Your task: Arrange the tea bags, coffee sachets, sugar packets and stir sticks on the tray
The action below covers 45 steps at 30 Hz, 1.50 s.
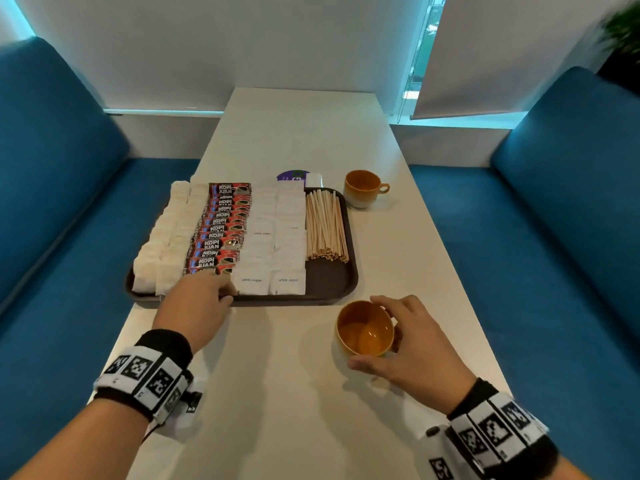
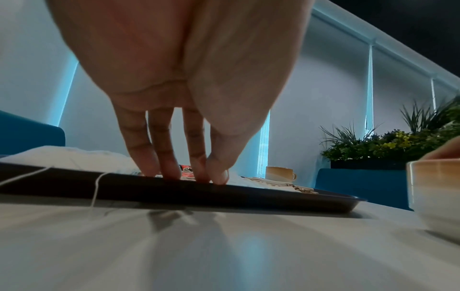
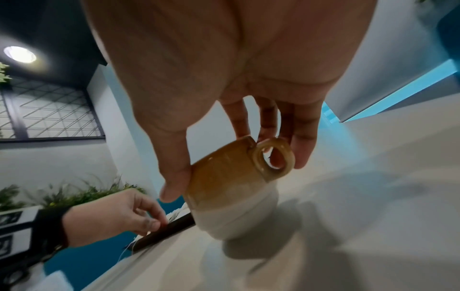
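A dark brown tray (image 1: 329,278) holds white tea bags (image 1: 166,237) at the left, then red coffee sachets (image 1: 221,226), white sugar packets (image 1: 277,237) and a bundle of wooden stir sticks (image 1: 325,226) at the right. My left hand (image 1: 221,289) rests its fairly straight fingertips (image 2: 171,173) on the tray's near rim (image 2: 273,198), by the nearest coffee sachet. An orange and white cup (image 1: 360,341) stands on the table by the tray's near right corner. My right hand (image 1: 367,331) grips it, thumb on one side and fingers behind the handle (image 3: 271,157).
A second orange cup (image 1: 363,187) stands past the tray's far right corner. A purple round object (image 1: 292,176) lies behind the tray. Tea bag strings (image 2: 95,189) hang over the near rim. Blue benches (image 1: 52,168) flank the white table (image 1: 277,393) on both sides.
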{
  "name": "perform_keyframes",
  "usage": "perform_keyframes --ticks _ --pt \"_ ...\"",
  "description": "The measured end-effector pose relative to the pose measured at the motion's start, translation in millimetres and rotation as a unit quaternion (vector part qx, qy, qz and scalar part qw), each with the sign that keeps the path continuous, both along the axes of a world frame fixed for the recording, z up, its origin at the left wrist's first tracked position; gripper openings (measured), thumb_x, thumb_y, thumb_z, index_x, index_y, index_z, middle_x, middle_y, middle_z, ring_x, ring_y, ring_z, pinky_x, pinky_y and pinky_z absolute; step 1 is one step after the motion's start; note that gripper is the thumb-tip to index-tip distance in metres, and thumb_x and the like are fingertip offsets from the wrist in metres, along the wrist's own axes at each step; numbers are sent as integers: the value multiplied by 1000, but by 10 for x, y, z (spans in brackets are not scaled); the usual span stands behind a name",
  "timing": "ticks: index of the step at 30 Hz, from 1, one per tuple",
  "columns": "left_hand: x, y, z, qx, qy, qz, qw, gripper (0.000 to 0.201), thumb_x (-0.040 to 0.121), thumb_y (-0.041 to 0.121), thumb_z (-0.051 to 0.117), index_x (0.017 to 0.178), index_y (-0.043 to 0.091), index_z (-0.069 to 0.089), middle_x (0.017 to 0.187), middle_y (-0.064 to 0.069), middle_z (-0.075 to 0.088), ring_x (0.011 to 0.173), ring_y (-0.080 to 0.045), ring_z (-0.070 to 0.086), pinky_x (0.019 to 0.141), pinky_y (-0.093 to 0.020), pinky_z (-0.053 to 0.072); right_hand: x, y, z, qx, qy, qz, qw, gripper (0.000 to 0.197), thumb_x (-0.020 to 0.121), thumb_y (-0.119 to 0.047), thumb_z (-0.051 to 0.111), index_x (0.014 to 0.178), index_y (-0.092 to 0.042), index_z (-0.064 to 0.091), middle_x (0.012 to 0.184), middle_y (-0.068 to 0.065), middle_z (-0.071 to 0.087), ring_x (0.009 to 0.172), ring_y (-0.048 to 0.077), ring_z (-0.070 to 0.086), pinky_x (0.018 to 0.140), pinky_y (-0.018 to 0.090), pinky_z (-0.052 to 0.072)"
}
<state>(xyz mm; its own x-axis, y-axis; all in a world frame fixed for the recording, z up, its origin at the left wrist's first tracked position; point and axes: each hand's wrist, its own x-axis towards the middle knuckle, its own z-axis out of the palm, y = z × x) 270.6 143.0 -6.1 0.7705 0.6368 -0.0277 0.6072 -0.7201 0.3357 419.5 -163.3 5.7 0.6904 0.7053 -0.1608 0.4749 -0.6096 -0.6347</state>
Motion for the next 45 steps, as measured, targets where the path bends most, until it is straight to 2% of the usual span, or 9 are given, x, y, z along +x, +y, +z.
perform_keyframes --ticks 3,8,13,17,21,27,33,38,45 --pt "-17 24 -5 -22 -4 13 1000 13 93 18 68 96 29 75 100 6 67 94 -19 60 87 -40 54 128 -86 54 -7 22 -16 1000 104 55 -64 91 145 -44 41 121 -20 40 106 5 52 84 17 50" --pt "-48 72 -46 -26 1 39 999 21 95 22 65 98 40 74 107 9 69 97 -17 62 83 -38 57 516 -204 94 -25 -15 -54 998 105 54 -60 93 145 -40 46 112 -22 41 94 3 55 76 16 48" --pt "-64 95 -53 -6 3 37 999 19 95 24 66 103 39 74 108 10 69 95 -13 59 79 -35 56 967 -50 88 -22 -55 -87 994 104 56 -55 94 146 -28 50 115 -13 47 93 6 54 85 29 51" --pt "-86 147 -45 -7 3 34 999 14 93 28 70 103 36 76 104 11 66 95 -11 57 80 -34 54 1325 219 49 -10 -65 -94 993 98 61 -52 93 145 -24 51 121 -7 50 95 7 54 85 28 46" --pt "-99 152 -54 0 1 27 1000 13 93 29 71 97 40 76 95 18 60 91 -7 55 75 -29 50 1649 494 8 3 -64 -97 993 94 64 -49 93 145 -22 52 126 -4 53 108 15 54 94 33 48" --pt "-88 173 -71 4 4 19 1000 13 93 31 70 101 38 77 91 21 58 89 -6 55 69 -24 43 2001 811 -47 55 -36 -106 992 88 66 -39 94 143 -22 54 131 -2 59 108 14 55 89 31 45" --pt "-100 188 -73 0 -1 20 1000 14 93 31 70 101 38 77 95 22 61 95 -5 54 72 -25 44 2162 1001 -63 68 -18 -99 993 90 64 -35 96 143 -21 55 135 0 62 114 16 57 93 33 47" --pt "-97 189 -80 -5 -7 22 1000 14 92 31 71 102 38 77 94 22 60 94 -5 54 74 -26 48 2189 1093 -55 65 -20 -89 994 89 65 -36 95 143 -20 55 135 1 62 117 18 58 100 40 50" --pt "-107 218 -68 -17 -13 15 1000 13 92 29 72 99 39 78 94 22 62 95 -5 54 73 -24 45 2199 1162 -42 55 -29 -88 994 88 67 -36 94 144 -20 55 136 2 62 118 19 58 99 39 50"
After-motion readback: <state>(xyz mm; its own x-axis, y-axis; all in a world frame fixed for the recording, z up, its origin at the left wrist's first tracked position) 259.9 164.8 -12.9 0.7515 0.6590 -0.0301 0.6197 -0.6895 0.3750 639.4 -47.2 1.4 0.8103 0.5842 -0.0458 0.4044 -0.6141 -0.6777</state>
